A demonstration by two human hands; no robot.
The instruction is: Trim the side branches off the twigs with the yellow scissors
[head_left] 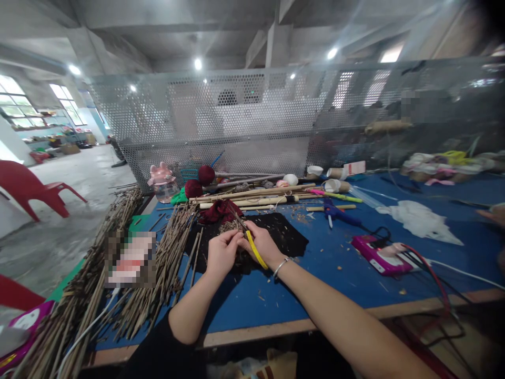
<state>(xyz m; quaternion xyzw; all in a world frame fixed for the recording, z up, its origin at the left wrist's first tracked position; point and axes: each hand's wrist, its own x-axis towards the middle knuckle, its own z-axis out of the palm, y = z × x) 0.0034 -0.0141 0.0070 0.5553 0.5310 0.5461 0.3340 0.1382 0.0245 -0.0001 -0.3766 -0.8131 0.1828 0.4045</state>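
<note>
While left hand (221, 252) pinches brown material (229, 226) | right hand (269, 245) grips one yellow-handled tool (256, 251) | two red balls (206, 174) (behind)

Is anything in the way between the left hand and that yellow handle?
Yes, the right hand is. Its fingertips look to be in between, close against the left hand, while the yellow handle is on their other side. I can't see anything else between them.

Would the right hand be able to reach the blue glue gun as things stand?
Probably yes: only black cloth and tabletop lie before the glue gun, though the right hand holds a yellow-handled tool.
</note>
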